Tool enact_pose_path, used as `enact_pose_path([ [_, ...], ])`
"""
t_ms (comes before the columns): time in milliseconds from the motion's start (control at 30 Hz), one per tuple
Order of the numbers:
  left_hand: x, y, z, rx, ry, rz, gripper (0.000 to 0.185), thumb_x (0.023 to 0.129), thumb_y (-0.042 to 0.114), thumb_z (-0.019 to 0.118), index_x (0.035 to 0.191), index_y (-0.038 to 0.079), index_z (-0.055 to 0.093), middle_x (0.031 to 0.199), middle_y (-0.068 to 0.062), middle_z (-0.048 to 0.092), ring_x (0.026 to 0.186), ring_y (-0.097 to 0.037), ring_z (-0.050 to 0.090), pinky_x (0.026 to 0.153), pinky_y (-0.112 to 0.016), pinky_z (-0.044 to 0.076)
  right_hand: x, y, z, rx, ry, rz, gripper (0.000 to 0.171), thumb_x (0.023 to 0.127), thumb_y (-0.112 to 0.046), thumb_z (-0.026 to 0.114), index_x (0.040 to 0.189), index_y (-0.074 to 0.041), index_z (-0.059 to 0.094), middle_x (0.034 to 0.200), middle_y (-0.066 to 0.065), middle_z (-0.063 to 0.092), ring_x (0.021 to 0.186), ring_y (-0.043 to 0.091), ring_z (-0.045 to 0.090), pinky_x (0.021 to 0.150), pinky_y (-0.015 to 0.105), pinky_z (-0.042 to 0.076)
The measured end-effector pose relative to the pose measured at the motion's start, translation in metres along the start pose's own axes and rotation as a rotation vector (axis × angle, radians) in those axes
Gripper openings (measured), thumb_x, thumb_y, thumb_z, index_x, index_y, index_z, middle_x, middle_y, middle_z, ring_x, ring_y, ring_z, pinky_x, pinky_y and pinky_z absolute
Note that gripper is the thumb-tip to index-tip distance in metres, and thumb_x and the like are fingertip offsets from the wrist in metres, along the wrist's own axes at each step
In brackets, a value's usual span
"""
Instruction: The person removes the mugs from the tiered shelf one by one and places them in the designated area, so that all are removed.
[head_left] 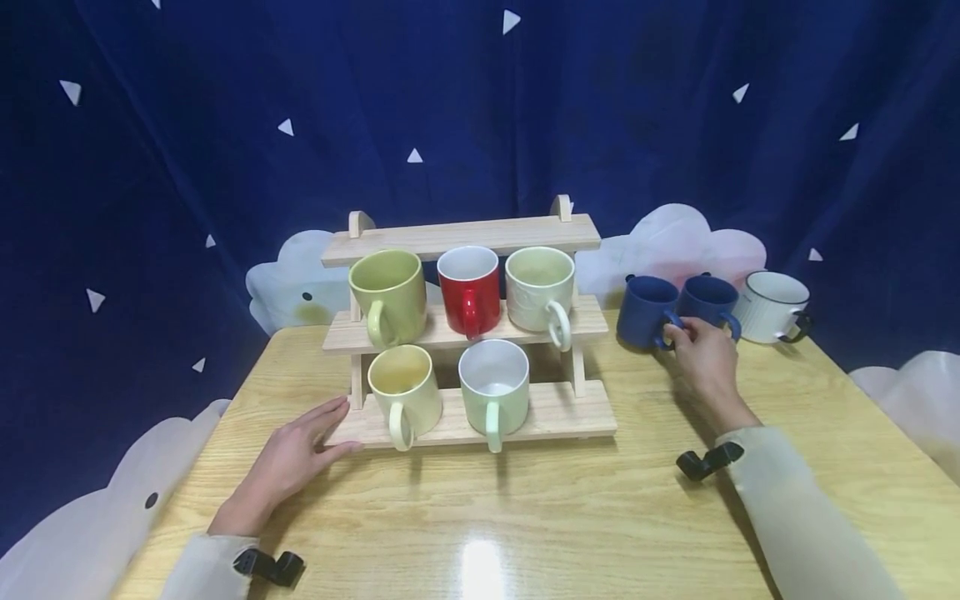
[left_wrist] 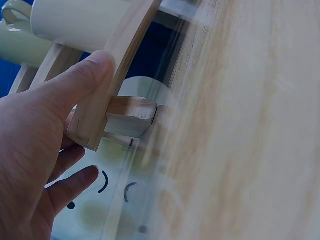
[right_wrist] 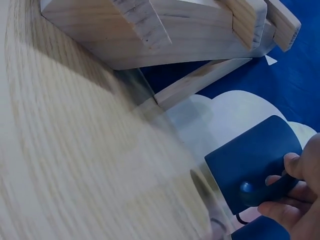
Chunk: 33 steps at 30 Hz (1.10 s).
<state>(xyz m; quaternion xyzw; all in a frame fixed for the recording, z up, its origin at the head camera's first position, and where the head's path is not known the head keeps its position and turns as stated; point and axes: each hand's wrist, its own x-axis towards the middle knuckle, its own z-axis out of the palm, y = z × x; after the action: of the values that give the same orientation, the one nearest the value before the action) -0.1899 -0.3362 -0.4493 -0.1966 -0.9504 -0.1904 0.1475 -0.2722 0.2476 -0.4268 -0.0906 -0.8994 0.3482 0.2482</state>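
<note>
A three-tier wooden rack [head_left: 555, 412] stands mid-table. Its middle shelf carries an olive mug [head_left: 390, 292], a red mug [head_left: 468, 287] and a cream mug [head_left: 538, 287]. A pale yellow mug [head_left: 405, 387] and a pale green mug [head_left: 493, 387] sit on the bottom shelf. My left hand [head_left: 300, 450] rests with straight fingers against the bottom shelf's left corner. In the left wrist view its thumb [left_wrist: 85, 75] presses the shelf board [left_wrist: 125, 65]. To the right of the rack, my right hand [head_left: 701, 354] grips the handle of a dark blue mug [head_left: 648, 312] standing on the table. That mug [right_wrist: 250, 165] also appears in the right wrist view.
A second dark blue mug [head_left: 708, 298] and a white mug with a black handle [head_left: 772, 307] stand in a row right of the held one. The wooden table [head_left: 525, 517] ends close behind them at a blue curtain with white cloud shapes [head_left: 675, 237].
</note>
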Motion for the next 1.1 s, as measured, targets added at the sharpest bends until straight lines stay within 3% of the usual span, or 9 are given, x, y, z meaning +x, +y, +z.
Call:
enact_pose_path([
  [200, 0.0, 0.0, -0.001, 0.0, 0.008, 0.003, 0.071, 0.083, 0.047, 0.075, 0.136, 0.003, 0.057, 0.14, -0.012, 0.054, 0.124, -0.038, 0.053, 0.102, -0.055, 0.042, 0.002, 0.001, 0.004, 0.018, -0.015, 0.025, 0.039, 0.101, -0.036, 0.055, 0.111, 0.0, 0.068, 0.08, 0.013, 0.063, 0.071, 0.027, 0.053, 0.059, 0.036, 0.035],
  [500, 0.001, -0.001, 0.0, -0.003, 0.004, 0.006, 0.071, 0.084, 0.049, 0.074, 0.136, 0.003, 0.057, 0.14, -0.012, 0.054, 0.125, -0.037, 0.053, 0.103, -0.054, 0.041, 0.002, 0.008, 0.012, 0.055, -0.012, 0.038, 0.041, 0.1, -0.037, 0.056, 0.116, -0.001, 0.068, 0.09, 0.016, 0.068, 0.078, 0.028, 0.057, 0.068, 0.036, 0.041],
  [767, 0.001, 0.0, 0.001, 0.002, 0.0, 0.013, 0.072, 0.083, 0.05, 0.074, 0.137, 0.005, 0.056, 0.142, -0.01, 0.053, 0.125, -0.035, 0.053, 0.102, -0.053, 0.042, 0.002, 0.018, 0.023, 0.005, 0.037, -0.043, 0.034, 0.098, -0.027, 0.062, 0.111, 0.004, 0.069, 0.085, 0.02, 0.069, 0.074, 0.032, 0.059, 0.066, 0.039, 0.042],
  [933, 0.002, 0.0, 0.0, 0.012, 0.0, 0.024, 0.073, 0.083, 0.049, 0.074, 0.137, 0.005, 0.056, 0.142, -0.011, 0.053, 0.125, -0.036, 0.053, 0.101, -0.054, 0.043, 0.002, 0.02, 0.025, 0.041, 0.04, -0.026, 0.038, 0.097, -0.03, 0.063, 0.115, 0.004, 0.067, 0.097, 0.023, 0.071, 0.088, 0.039, 0.065, 0.08, 0.048, 0.047],
  [1100, 0.002, 0.0, 0.0, 0.004, -0.003, 0.014, 0.073, 0.083, 0.05, 0.074, 0.137, 0.005, 0.056, 0.142, -0.011, 0.053, 0.125, -0.036, 0.052, 0.102, -0.054, 0.043, 0.001, 0.025, 0.027, 0.108, 0.004, 0.021, 0.046, 0.097, -0.036, 0.061, 0.12, 0.004, 0.064, 0.107, 0.023, 0.069, 0.098, 0.036, 0.064, 0.083, 0.039, 0.047],
])
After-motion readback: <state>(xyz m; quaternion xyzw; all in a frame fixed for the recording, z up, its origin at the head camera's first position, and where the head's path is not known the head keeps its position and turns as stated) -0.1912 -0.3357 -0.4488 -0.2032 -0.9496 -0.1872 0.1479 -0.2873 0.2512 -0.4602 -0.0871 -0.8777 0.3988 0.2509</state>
